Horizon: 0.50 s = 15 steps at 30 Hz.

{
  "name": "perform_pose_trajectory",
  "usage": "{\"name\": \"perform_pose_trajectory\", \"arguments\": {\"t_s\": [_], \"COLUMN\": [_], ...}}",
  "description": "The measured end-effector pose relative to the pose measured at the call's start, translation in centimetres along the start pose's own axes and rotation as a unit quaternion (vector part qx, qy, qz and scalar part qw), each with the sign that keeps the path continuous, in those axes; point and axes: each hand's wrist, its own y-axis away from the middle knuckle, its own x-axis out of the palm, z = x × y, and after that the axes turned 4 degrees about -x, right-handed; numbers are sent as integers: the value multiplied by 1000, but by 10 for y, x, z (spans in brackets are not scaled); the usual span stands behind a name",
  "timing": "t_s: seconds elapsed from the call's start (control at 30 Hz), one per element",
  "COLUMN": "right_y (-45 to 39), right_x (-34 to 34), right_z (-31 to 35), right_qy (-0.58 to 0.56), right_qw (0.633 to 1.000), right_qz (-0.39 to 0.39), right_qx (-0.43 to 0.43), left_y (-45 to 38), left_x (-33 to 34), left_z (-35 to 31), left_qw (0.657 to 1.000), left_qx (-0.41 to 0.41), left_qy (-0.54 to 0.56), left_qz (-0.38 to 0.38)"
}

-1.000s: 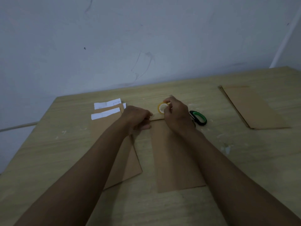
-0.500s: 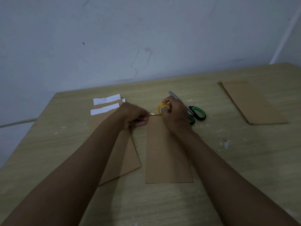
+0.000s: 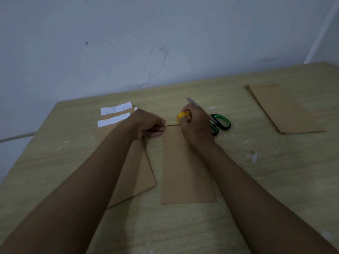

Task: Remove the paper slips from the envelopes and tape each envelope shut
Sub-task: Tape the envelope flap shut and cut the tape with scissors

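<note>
A brown envelope [image 3: 187,167] lay flat on the wooden table [image 3: 256,180] in front of me, its long side running from near to far. My right hand [image 3: 197,125] gripped a small yellow roll of tape [image 3: 181,116] at the envelope's far edge, fingers curled round it. My left hand [image 3: 149,123] sat just left of that edge, its fingertips pinched together on what looked like the tape's loose end, though the strip itself was too faint to make out. Under my left forearm lay more envelopes [image 3: 135,173], tilted, with white paper slips [image 3: 114,114] showing at their far ends. Green-handled scissors [image 3: 220,122] rested just right of my right hand, and another pile of envelopes [image 3: 282,109] lay well apart at the far right.
</note>
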Motion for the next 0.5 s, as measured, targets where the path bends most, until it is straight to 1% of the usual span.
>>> {"name": "perform_pose_trajectory", "arguments": {"t_s": [0.2, 0.5], "right_y": [0, -1], "right_x": [-2, -2], "right_z": [0, 0], "right_qy": [4, 8], "right_qw": [1000, 1000], "right_qz": [10, 22], "right_qx": [-11, 1], "left_y": [-6, -5], "left_x": [6, 6], "left_z": [-5, -9], "left_qw": [996, 995], "left_qx": [0, -9], "left_qy": [-65, -70], "left_qz": [-59, -68]}}
